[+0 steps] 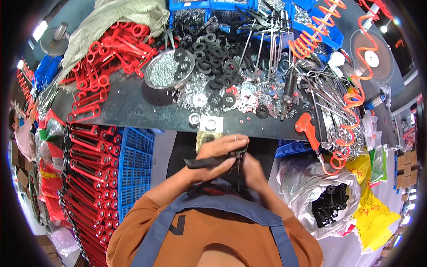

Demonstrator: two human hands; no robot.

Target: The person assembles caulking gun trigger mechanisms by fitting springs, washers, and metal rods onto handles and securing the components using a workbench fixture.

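Note:
Close to my body, in front of the bench edge, my left hand [219,152] is closed around a black handle-shaped part [204,163]. Its tapered end sticks out to the left past my palm. My right hand [252,171] is blurred and comes up against the part's other end, where a dark piece and a thin metal rod show between the hands. The right fingers are mostly hidden. Just beyond my left hand, a small metal fixture [209,135] sits at the bench edge with a round ring on its pale plate [211,123].
Red wrench-shaped handles [118,49] spill from a sack at left, with more stacked beside a blue crate [135,164]. A bowl of small metal pieces [167,71], black rings [215,55] and metal rods [329,98] cover the bench. An orange air gun [308,129] and a bag of black parts [329,202] are right.

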